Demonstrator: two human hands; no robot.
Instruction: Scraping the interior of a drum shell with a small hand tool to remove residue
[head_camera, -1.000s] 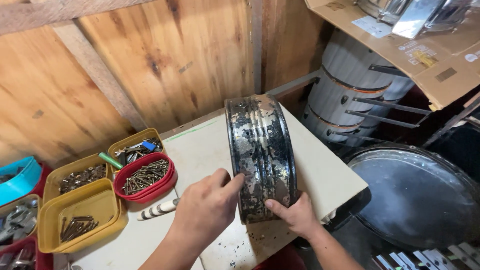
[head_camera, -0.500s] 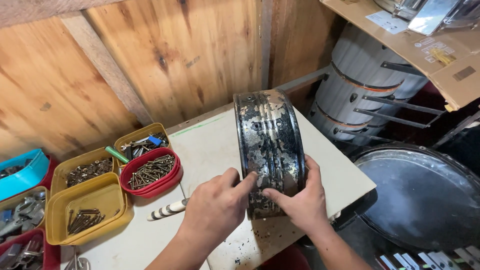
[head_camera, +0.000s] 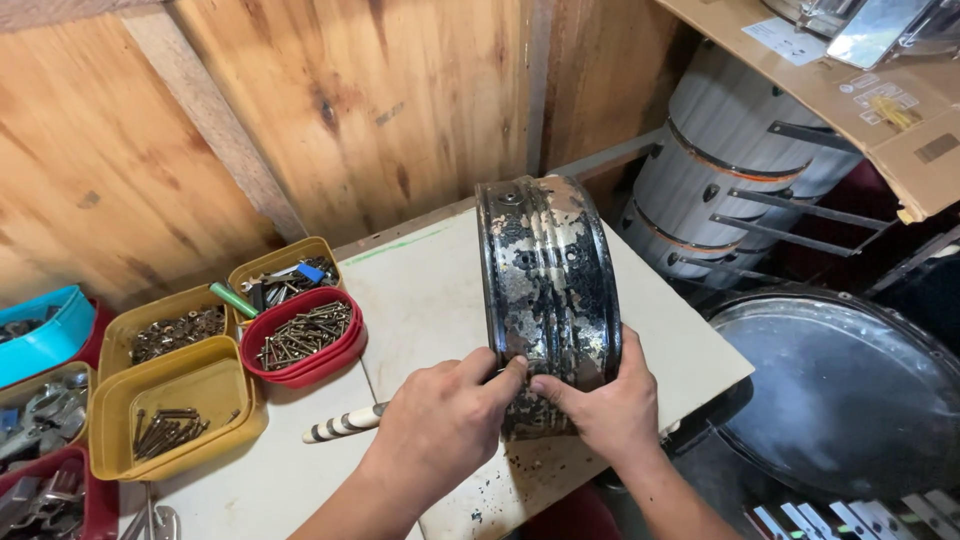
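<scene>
A dark metal wheel rim (head_camera: 548, 285) with flaking black paint and rust stands upright on edge on a pale worktable (head_camera: 430, 300). My left hand (head_camera: 440, 425) grips its near left side, thumb and fingers on the rim's outer face. My right hand (head_camera: 600, 400) holds the near right side, thumb across the front. Both hands touch near the rim's lower front. A striped tool handle (head_camera: 340, 424) lies on the table just left of my left hand.
Yellow trays (head_camera: 175, 400) and a red tray (head_camera: 305, 335) of screws and bolts sit at the left, beside a blue tray (head_camera: 45, 335). Behind is a wooden wall (head_camera: 300, 110). Metal drum shells (head_camera: 740, 170) and a large round drum (head_camera: 850, 390) stand to the right.
My right hand has moved from the rim's bottom right edge up onto its front. My left hand has slid closer, so both hands now meet on the rim.
</scene>
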